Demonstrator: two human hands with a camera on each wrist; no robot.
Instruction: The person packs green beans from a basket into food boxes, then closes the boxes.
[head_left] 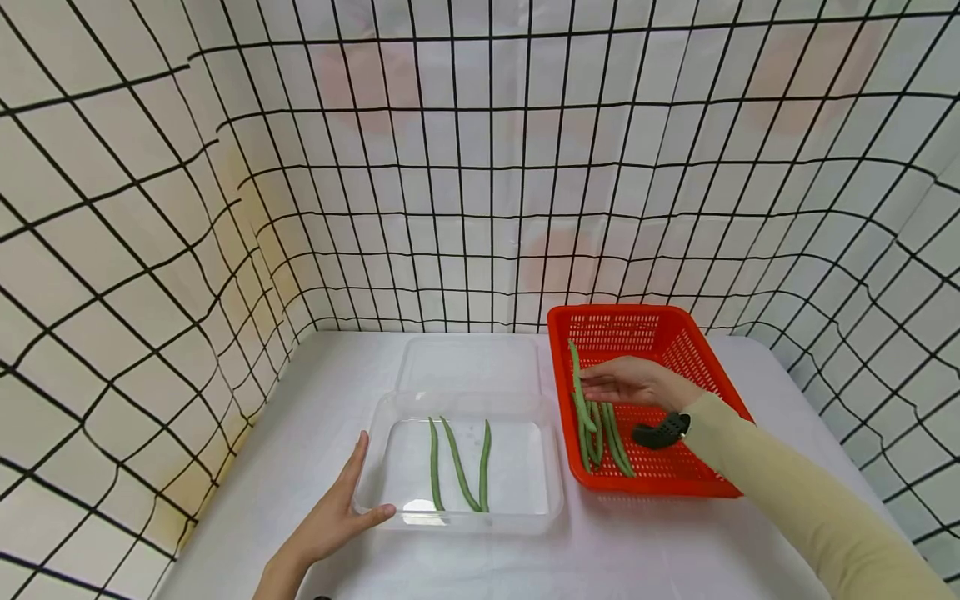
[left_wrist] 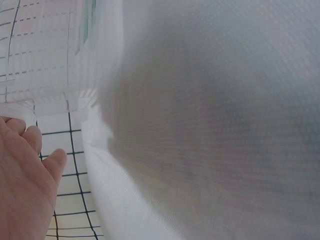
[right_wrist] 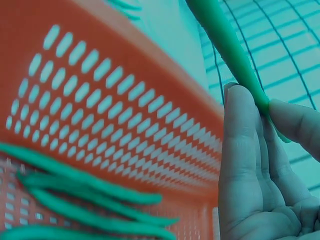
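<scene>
In the head view, my right hand [head_left: 633,383] pinches a green bean [head_left: 577,375] between thumb and fingers, above the left side of a red basket [head_left: 660,486]. The right wrist view shows the held bean [right_wrist: 232,52] slanting up from the fingertips. Several more green beans [head_left: 618,446] lie in the basket below. My left hand [head_left: 330,517] rests at the near left corner of a clear plastic container [head_left: 517,467], thumb and fingers spread along its walls. Three green beans [head_left: 457,462] lie lengthwise inside it, apart from one another.
A clear lid [head_left: 468,362] lies flat behind the container on the white-covered table [head_left: 600,558]. White walls with a black grid net [head_left: 491,167] close off the back and both sides. The basket stands close to the container's right side.
</scene>
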